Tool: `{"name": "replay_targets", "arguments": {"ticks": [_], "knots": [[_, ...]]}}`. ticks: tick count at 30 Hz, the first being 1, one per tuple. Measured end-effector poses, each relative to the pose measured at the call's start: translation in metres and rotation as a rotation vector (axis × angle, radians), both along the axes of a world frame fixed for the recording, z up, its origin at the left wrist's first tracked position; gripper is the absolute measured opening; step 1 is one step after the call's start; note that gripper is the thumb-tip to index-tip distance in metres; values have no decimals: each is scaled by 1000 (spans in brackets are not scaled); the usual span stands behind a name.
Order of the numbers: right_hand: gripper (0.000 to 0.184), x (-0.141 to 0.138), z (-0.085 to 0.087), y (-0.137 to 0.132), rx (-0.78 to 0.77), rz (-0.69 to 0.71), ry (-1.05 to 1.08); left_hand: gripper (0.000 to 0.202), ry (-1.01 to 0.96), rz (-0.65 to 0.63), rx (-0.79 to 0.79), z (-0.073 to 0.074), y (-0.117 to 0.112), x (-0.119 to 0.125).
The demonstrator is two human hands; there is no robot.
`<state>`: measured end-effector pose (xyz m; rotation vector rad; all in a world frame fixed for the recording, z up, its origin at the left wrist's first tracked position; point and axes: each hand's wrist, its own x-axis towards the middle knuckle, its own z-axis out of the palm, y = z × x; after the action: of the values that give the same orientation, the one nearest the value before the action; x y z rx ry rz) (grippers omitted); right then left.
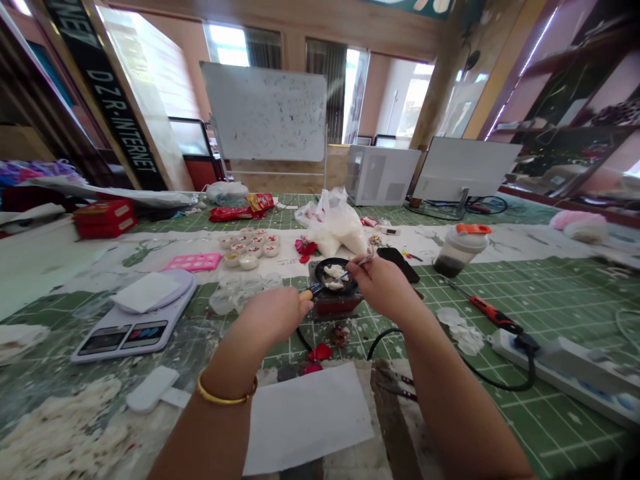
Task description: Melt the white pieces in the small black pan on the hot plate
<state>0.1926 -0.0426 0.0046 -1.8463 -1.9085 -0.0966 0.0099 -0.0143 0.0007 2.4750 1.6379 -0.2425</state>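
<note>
**A:** State of the hands?
**B:** Both closed. The left hand grips an orange-handled utensil; the right hand pinches a slim blue-and-white tool.

**A:** Orientation?
**B:** Both long axes slope into a small black pan at centre frame. The utensil's tip points up and right, the tool's tip down and left. Both tips end at white lumps in the pan.

**A:** Pan's seat?
**B:** On a small red-based burner, on the worktop's green cutting mat.

**A:** Surroundings?
**B:** Upper left of the pan: small cups and a pink mould. Lower left: a digital kitchen scale. Right: a lidded cup of dark liquid, a red-handled knife and a power strip. Just behind the pan: a white plastic bag.

**A:** Room?
**B:** A whiteboard on a stand, top centre, with windows behind it.
</note>
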Motion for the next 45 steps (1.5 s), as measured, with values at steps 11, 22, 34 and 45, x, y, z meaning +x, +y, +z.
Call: {"name": "replay_targets", "arguments": {"ticks": [11, 22, 34, 45], "knots": [[32, 2, 7, -5, 49, -39, 58, 43, -21, -57, 13, -4, 3, -2], [33, 6, 4, 0, 21, -80, -17, 44, -20, -5, 7, -4, 3, -1], [36, 10, 1, 2, 49, -76, -12, 43, -21, -11, 9, -5, 3, -2], [33, 7, 0, 3, 55, -85, 11, 43, -4, -18, 1, -2, 2, -1]]}}
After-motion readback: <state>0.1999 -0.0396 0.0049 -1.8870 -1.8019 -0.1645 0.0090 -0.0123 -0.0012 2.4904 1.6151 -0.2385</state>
